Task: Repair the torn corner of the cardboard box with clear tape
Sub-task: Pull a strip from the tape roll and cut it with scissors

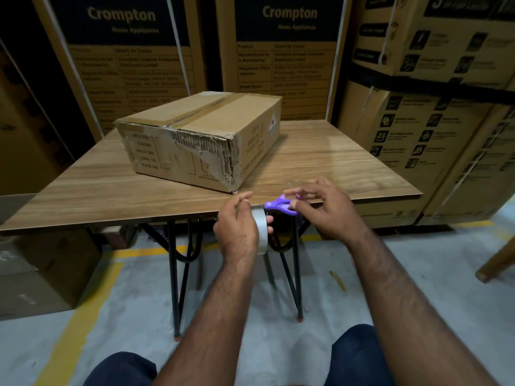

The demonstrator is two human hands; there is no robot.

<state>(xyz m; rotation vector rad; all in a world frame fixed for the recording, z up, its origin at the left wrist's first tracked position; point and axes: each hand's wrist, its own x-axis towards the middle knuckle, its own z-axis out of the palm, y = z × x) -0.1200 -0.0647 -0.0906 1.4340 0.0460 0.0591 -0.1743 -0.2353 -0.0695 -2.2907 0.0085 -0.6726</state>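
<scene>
A brown cardboard box (pixel 195 135) lies on the wooden table (pixel 320 162), turned at an angle. Its near corner (pixel 230 165) is torn and crumpled, with peeled paper along the top edge. In front of the table's near edge my left hand (pixel 239 227) holds a roll of clear tape (pixel 262 232) upright. My right hand (pixel 320 210) grips small purple scissors (pixel 281 206), whose tip points at the tape's loose end by my left thumb. Both hands are just below and right of the torn corner, apart from the box.
Tall printed cartons (pixel 289 51) stand behind the table, and more cartons (pixel 434 121) are stacked at the right. A box (pixel 41 268) sits on the floor at the left. Black folding legs (pixel 178 274) hold the table. A wooden leg (pixel 498 260) juts in at right.
</scene>
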